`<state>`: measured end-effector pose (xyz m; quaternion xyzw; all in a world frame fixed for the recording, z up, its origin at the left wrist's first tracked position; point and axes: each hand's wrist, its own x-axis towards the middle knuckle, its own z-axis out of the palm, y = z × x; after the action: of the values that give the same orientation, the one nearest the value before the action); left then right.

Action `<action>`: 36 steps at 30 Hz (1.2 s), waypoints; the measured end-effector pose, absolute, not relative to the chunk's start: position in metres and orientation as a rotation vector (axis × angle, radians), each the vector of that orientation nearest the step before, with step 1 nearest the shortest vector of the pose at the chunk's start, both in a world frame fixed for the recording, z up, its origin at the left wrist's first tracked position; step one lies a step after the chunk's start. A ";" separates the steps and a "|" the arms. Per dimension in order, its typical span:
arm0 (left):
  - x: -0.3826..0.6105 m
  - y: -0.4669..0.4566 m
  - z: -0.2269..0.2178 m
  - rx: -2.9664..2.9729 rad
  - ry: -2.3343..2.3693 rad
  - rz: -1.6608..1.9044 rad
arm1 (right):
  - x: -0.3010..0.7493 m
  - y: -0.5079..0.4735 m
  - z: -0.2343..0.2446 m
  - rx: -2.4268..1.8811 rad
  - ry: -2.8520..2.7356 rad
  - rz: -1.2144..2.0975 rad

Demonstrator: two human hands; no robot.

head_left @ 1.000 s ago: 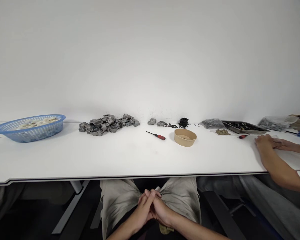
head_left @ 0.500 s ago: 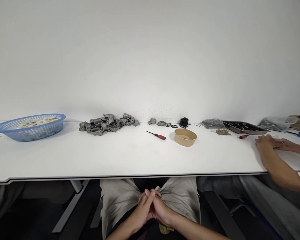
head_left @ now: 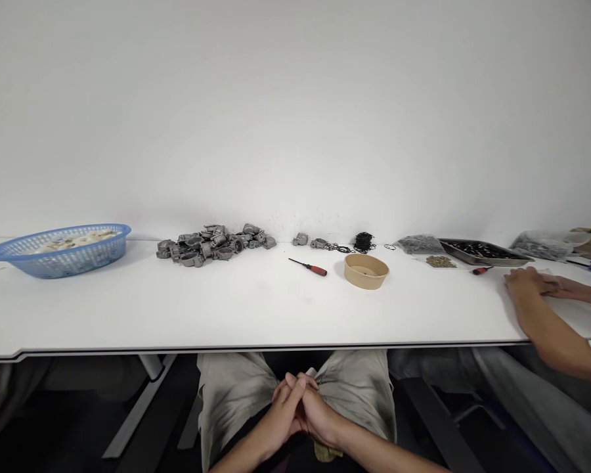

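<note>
My left hand (head_left: 282, 412) and my right hand (head_left: 319, 412) rest clasped together in my lap, below the table's front edge. Their fingers are interlaced, and I see no object between them. The palms are hidden. On the table, in front of my lap, lies a screwdriver (head_left: 312, 269) with a red and black handle. To its right stands a round tan bowl (head_left: 366, 279), with something small at its bottom. Grey cast parts (head_left: 204, 248) form a heap farther left, and two more grey parts (head_left: 301, 239) lie near the wall.
A blue basket (head_left: 69, 266) with whitish pieces stands far left. By the wall are black rings (head_left: 362, 241), a bag of grey pieces (head_left: 420, 244), brass-coloured bits (head_left: 440, 261) and a metal tray (head_left: 497, 261). At right, another person's hands (head_left: 526, 281) work near a second screwdriver (head_left: 480, 270).
The view has shifted very slightly. My clasped hands and the things on the table stay where they were.
</note>
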<state>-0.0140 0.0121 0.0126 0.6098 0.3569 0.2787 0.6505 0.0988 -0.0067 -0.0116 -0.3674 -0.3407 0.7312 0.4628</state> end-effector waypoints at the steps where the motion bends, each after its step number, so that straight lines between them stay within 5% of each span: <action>1: -0.014 0.012 0.013 1.383 0.803 0.632 | 0.099 -0.007 -0.012 -0.902 -0.840 1.800; 36: -0.012 0.007 0.029 1.336 0.805 0.630 | 0.097 -0.011 0.004 -0.950 -0.918 1.801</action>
<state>-0.0124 0.0073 0.0285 0.5920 0.3567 0.2792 0.6666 0.0975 -0.0109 0.0042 -0.3821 -0.3693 0.7248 0.4385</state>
